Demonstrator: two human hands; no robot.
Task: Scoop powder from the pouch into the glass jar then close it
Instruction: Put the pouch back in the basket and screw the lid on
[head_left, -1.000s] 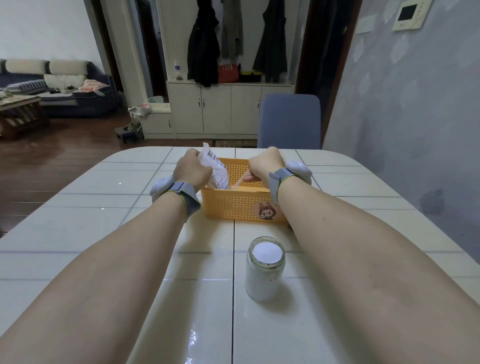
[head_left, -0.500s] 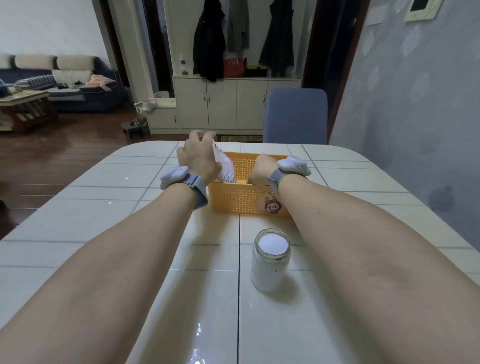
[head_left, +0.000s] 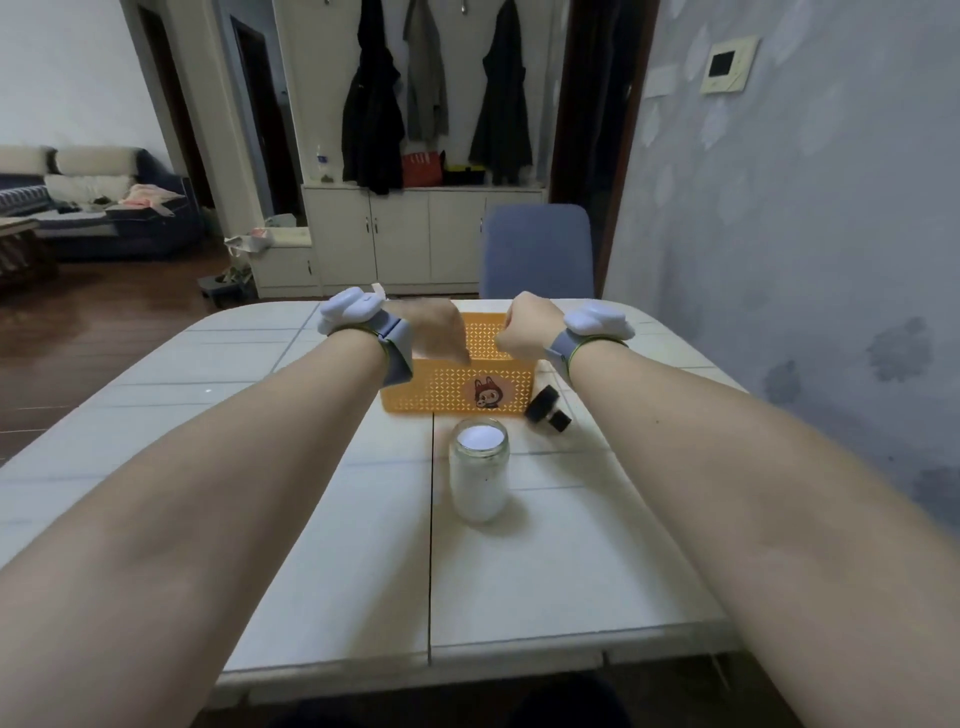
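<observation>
Since half a second ago the view has pulled back, the pouch that the left hand (head_left: 439, 330) was gripping has slipped out of sight behind that hand, and a black lid (head_left: 546, 408) is now showing beside the basket's right corner. Both hands are hanging over the orange basket (head_left: 457, 384) in the upper middle of the frame. The left hand is blurring and curling downward over the basket's left half; I cannot tell what, if anything, it is gripping. The right hand (head_left: 530, 327) is balling into a loose fist over the basket's right half, and whether it is clutching something is hidden too. Each wrist is wearing a grey band with a white pod. The glass jar (head_left: 478, 470) is standing upright and uncapped on the pale tiled worktop (head_left: 311, 519), at the centre of the frame just below the basket, filled nearly to the brim with white powder
</observation>
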